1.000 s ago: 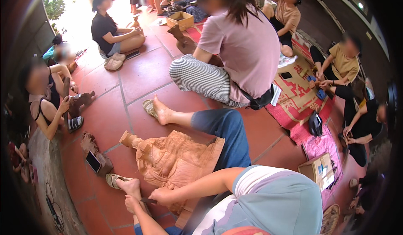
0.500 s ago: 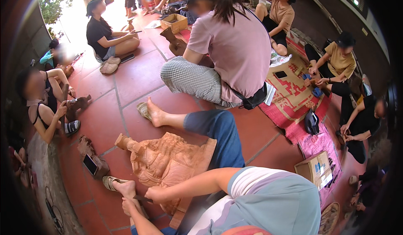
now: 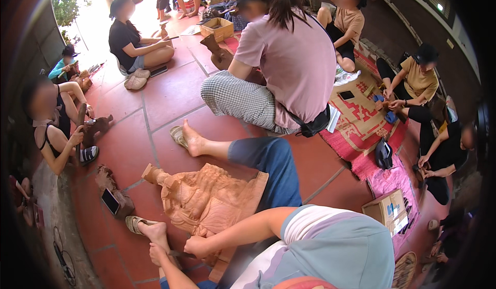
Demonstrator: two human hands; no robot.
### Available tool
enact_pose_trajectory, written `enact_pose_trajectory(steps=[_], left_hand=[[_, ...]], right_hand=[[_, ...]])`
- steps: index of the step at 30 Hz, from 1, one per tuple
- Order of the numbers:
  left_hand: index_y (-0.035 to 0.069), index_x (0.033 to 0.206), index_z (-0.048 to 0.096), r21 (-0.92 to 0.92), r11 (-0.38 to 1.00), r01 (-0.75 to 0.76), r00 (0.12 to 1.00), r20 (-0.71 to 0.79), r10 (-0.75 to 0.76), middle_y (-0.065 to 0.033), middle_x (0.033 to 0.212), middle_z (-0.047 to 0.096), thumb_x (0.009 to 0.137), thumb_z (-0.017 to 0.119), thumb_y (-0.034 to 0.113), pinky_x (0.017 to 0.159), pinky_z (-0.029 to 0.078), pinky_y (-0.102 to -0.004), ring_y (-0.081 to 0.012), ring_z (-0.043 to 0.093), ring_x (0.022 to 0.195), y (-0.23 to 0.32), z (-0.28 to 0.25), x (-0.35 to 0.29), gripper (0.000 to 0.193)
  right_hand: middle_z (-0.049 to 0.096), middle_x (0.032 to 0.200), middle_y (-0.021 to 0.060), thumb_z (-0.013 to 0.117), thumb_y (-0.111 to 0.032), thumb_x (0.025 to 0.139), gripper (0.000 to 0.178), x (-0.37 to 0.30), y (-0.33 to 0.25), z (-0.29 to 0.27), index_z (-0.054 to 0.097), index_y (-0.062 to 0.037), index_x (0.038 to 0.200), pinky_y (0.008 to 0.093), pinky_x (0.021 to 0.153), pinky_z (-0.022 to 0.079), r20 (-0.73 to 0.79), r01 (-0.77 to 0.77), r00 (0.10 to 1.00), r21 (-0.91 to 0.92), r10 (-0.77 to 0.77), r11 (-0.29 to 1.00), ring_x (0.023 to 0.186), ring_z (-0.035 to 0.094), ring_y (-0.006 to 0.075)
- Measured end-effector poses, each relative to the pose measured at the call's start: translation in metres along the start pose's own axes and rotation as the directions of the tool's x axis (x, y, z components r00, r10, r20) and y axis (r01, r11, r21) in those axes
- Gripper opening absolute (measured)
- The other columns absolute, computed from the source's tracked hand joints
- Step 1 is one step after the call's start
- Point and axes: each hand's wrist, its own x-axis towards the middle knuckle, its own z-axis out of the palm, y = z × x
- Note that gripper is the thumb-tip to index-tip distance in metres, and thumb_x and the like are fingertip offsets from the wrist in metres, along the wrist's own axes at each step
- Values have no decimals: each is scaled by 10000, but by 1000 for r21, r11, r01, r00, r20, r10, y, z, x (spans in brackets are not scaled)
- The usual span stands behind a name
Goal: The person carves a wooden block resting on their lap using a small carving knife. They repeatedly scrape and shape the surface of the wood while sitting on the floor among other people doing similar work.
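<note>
Gripping a slim tool (image 3: 182,254), the right hand (image 3: 197,246) has dipped slightly nearer, the left hand (image 3: 158,253) curled around its left end, suggesting two-handed work continues; the carved wooden figure (image 3: 209,196) lies just beyond.

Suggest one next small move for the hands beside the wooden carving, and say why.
Perhaps bring the narrow tool over the wooden carving. The right hand seems to grip it near the carving's edge, and the left hand is curled close by, though what it holds is unclear. The tool appears to sit beside the carved surface, not against it.
</note>
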Motion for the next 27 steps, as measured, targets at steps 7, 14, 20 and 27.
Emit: enact_pose_trajectory(steps=[7, 14, 20, 27], left_hand=[[21, 896, 673, -35, 999, 1, 999, -44, -2, -210, 918, 649, 927, 272, 398, 787, 471, -492, -387, 615, 883, -1, -4, -5, 551], [20, 887, 672, -31, 999, -9, 998, -58, 7, -211, 905, 650, 927, 272, 395, 775, 476, -493, -390, 615, 873, 3, -3, -6, 549], [25, 886, 674, -32, 999, -8, 1000, -21, 8, -211, 901, 650, 926, 273, 391, 773, 475, -497, -394, 614, 875, 5, 0, 0, 544], [5, 921, 668, -49, 999, -21, 999, -41, 19, -211, 944, 645, 930, 261, 397, 795, 466, -502, -389, 607, 915, -2, -3, -6, 566]], right_hand=[[627, 695, 144, 647, -199, 654, 142, -7, -5, -42, 631, -80, 729, 414, 624, 497, 4, -157, 987, 274, 162, 949, 697, 637, 279], [612, 677, 154, 685, -167, 573, 187, 7, 6, -35, 641, -91, 738, 406, 639, 494, -43, -163, 983, 268, 180, 950, 712, 623, 316], [619, 706, 148, 664, -175, 606, 159, 0, 1, -6, 628, -90, 735, 416, 637, 493, 11, -34, 999, -14, 34, 999, 701, 619, 331], [617, 688, 157, 650, -204, 671, 171, -7, -4, -17, 624, -81, 786, 439, 626, 482, 71, 28, 997, 124, -37, 992, 675, 610, 347]])
